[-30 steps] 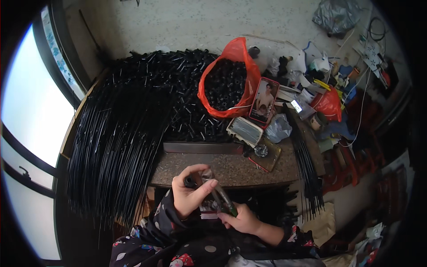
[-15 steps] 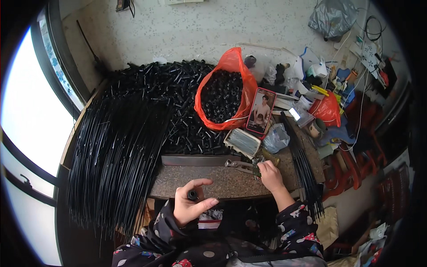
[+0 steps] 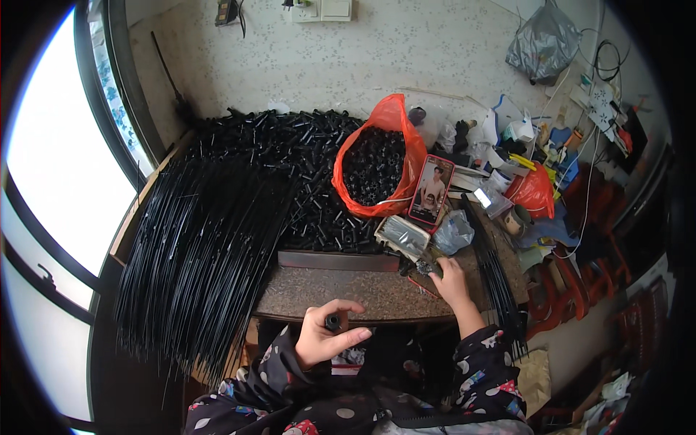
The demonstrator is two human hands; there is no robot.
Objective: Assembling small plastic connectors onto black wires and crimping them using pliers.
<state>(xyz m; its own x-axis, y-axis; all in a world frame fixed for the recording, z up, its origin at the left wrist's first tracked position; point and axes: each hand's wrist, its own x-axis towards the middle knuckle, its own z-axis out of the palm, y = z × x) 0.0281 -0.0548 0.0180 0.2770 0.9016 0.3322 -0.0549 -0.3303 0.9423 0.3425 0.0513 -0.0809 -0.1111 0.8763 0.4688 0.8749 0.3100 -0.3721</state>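
Speckled tabletop (image 3: 348,290); black tube (image 3: 333,322) inside left hand (image 3: 317,339) (round end showing).

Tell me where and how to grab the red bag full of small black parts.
Probably best from above, gathering the tall peak at the far rim of the red bag: it stands up free, while the small black parts fill the open mouth.

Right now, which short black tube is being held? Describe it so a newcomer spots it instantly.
Find the brown speckled tabletop, then the left hand near its front edge, curled into a C. The short black tube sits inside that curl, its round end facing the camera. Unlike the loose black pieces heaped toward the back, this one is in the hand.
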